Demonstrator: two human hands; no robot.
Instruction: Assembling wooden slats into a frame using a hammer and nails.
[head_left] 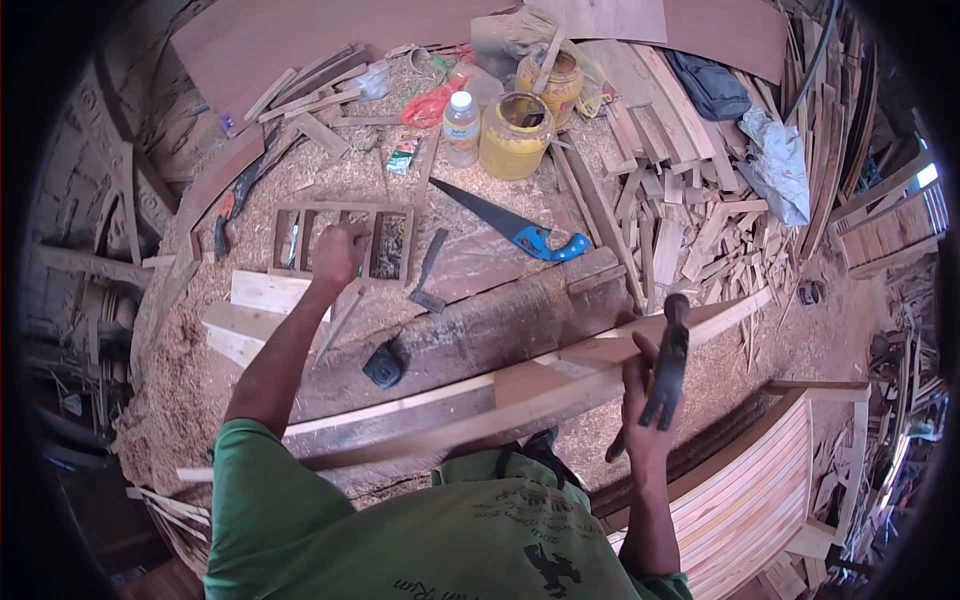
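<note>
My right hand (pixel 645 405) grips a dark hammer (pixel 668 362) by its handle, head up, just above the near end of a long pale wooden slat (pixel 430 412). The slat lies slantwise over a thick dark beam (pixel 480 335). My left hand (pixel 340 255) reaches forward, fingers closed in a fist, over a small wooden tray with compartments (pixel 392 245). Whether it pinches something small I cannot tell.
A blue-handled hand saw (pixel 520 232), a chisel (pixel 428 272) and a black tape measure (pixel 385 368) lie on the sawdust. Two yellow jars (pixel 513 137) and a plastic bottle (pixel 461 127) stand behind. Scrap wood (pixel 690 215) is piled right; a slatted wooden piece (pixel 750 500) sits lower right.
</note>
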